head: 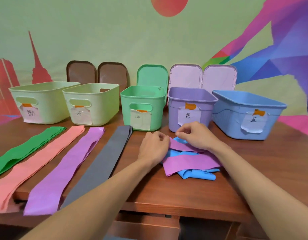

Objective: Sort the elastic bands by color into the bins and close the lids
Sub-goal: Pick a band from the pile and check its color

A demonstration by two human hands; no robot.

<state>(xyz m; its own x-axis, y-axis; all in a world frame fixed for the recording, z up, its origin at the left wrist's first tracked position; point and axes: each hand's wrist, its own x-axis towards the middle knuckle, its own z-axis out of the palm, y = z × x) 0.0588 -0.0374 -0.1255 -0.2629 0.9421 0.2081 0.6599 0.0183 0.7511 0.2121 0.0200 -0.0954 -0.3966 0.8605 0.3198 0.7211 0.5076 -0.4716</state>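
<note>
A tangled heap of purple bands (187, 162) and blue bands (194, 174) lies on the table in front of the purple bin (191, 103). My left hand (154, 147) pinches the left end of a purple band. My right hand (195, 135) pinches the same band's upper edge over the heap. Flat stacks lie to the left: green bands (26, 148), salmon bands (44, 160), purple bands (70, 168) and grey bands (104, 163). Two cream bins (45, 94) (96, 97), a green bin (142, 97) and a blue bin (248, 108) stand open in a row.
Two brown lids (81, 71) (112, 72) lean on the wall behind the cream bins. The green lid (152, 75) and two pale lids (185, 76) (219, 77) stand upright behind their bins. The wooden table's front edge (175, 207) runs below the heap.
</note>
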